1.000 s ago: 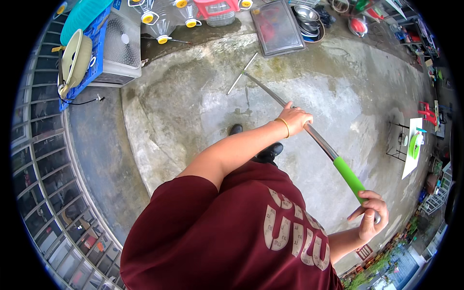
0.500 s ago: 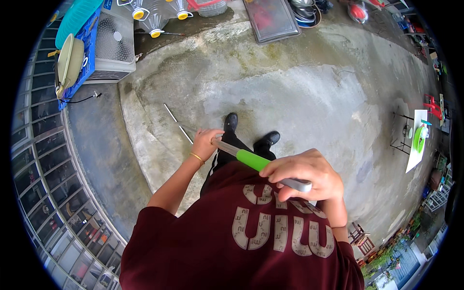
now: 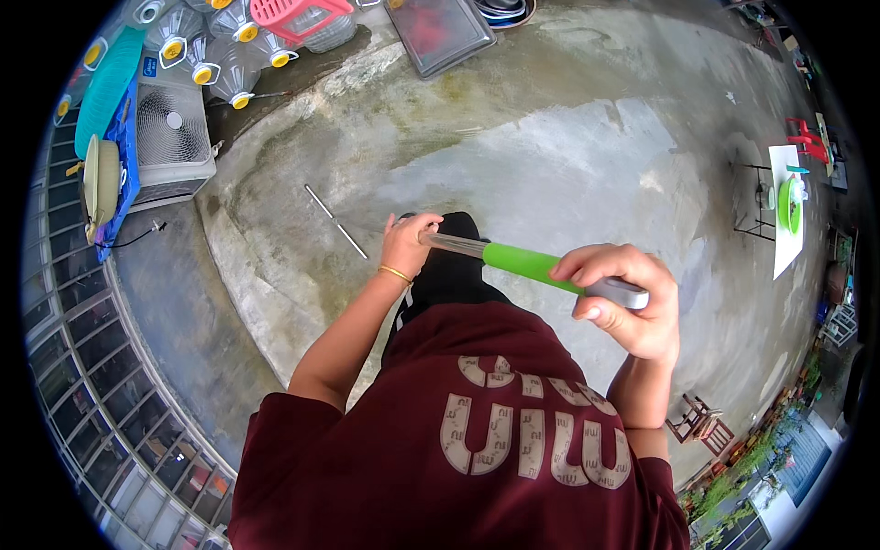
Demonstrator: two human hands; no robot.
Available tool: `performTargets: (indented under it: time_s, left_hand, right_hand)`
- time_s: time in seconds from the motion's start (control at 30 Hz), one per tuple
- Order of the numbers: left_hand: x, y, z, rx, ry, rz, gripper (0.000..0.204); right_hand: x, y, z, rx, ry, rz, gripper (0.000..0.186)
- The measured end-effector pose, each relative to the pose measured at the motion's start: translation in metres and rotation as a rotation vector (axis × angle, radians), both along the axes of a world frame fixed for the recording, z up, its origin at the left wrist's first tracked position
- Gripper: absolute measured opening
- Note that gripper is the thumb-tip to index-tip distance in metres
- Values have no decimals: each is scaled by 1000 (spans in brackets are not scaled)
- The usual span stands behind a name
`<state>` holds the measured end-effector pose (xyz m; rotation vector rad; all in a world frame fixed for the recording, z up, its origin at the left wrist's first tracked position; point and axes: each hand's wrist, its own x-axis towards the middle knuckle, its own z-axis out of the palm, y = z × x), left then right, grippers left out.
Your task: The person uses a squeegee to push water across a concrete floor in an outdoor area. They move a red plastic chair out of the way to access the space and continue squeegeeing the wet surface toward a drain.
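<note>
Both hands hold a long squeegee-like tool, angled across my front. My left hand [image 3: 410,246] is closed round its metal shaft [image 3: 456,244]. My right hand [image 3: 632,307] grips the upper end, around the bright green sleeve [image 3: 521,263] and grey end cap. The thin pale crossbar [image 3: 352,240] lies on the wet, stained concrete to the left of my dark trouser leg [image 3: 450,269]. The join between shaft and crossbar is mostly hidden behind my left hand.
Water jugs [image 3: 232,79], a pink crate [image 3: 295,14] and a dark lidded bin [image 3: 431,37] line the far edge. An outdoor fan unit [image 3: 171,137] and metal grille [image 3: 87,367] flank the left. A white-topped table [image 3: 783,247] and wooden chair [image 3: 698,419] are right.
Since a second ago, the tool's crossbar has swung back from ahead of me to the left of my legs. Both hands came inward; in the last half second they rose slightly.
</note>
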<state>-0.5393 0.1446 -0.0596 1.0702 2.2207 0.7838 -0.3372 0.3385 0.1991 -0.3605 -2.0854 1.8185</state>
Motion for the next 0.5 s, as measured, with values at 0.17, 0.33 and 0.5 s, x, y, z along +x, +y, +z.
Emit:
performTargets:
  time_s: [0.17,0.33,0.5]
  left_hand:
    - [62,114,14,152,13,-111,11]
    - [124,226,30,335,-52,-264,8]
    - [165,343,54,434,-137,-336,7]
  right_hand:
    - [61,41,22,-66,-13,-606,20]
    - [129,107,49,188,49,-846,21]
    - [170,169,86,432,41,-993,24]
